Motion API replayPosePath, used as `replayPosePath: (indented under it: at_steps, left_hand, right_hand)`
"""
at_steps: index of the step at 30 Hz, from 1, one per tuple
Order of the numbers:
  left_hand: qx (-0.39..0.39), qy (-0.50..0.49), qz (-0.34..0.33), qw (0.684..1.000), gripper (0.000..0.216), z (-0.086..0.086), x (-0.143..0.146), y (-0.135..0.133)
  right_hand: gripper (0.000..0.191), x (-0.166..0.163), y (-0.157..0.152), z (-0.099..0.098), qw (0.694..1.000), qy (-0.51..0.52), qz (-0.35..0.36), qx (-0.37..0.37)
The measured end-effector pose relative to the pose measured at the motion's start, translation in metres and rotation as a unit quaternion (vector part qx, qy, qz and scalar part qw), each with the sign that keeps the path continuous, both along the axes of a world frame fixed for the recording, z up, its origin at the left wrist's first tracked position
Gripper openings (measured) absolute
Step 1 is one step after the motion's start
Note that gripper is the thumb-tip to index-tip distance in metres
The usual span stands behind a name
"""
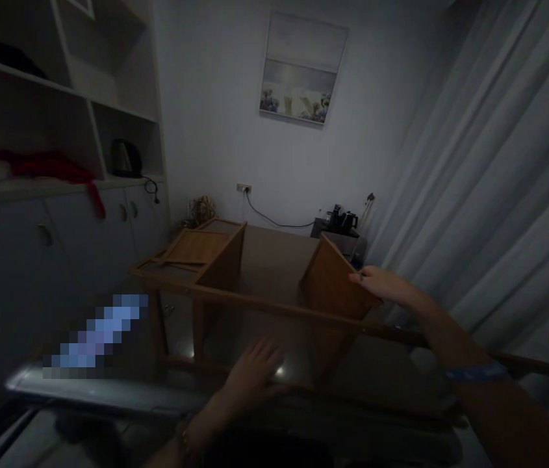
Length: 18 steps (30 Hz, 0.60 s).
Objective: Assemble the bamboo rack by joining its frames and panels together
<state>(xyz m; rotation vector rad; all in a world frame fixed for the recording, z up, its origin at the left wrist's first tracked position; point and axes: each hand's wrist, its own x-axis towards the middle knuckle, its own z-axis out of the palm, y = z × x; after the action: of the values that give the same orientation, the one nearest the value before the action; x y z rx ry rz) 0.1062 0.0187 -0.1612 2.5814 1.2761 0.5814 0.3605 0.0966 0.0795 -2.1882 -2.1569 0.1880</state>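
A wooden furniture frame (255, 302) lies across the dim room, with long rails running left to right. My right hand (384, 285) grips the upper edge of an upright brown wooden panel (335, 279), which stands inside the frame on the right. Lower down, my left hand (255, 370) is stretched out with its fingers apart and nothing in it. It is nearest the lower rail; whether it touches the rail I cannot tell. On the frame's left end rests a lighter wooden board (199, 247).
A pale bar-like edge (108, 388) crosses the near left, with a blurred-out screen above it. White cabinets (89, 227) holding a kettle (125, 158) line the left. A grey curtain (498, 182) hangs right. At the back are a coffee pot (349, 222) and a wall cord (274, 220).
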Motion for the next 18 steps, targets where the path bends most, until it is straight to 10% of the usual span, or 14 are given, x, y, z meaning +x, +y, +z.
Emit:
replayPosePath:
  at_steps: [18]
  left_hand:
    - [-0.032, -0.024, -0.015, 0.999, 0.072, 0.0008, -0.0046, 0.0023]
  right_hand:
    - [0.036, -0.0067, -0.0051, -0.0028, 0.999, -0.045, 0.011, -0.007]
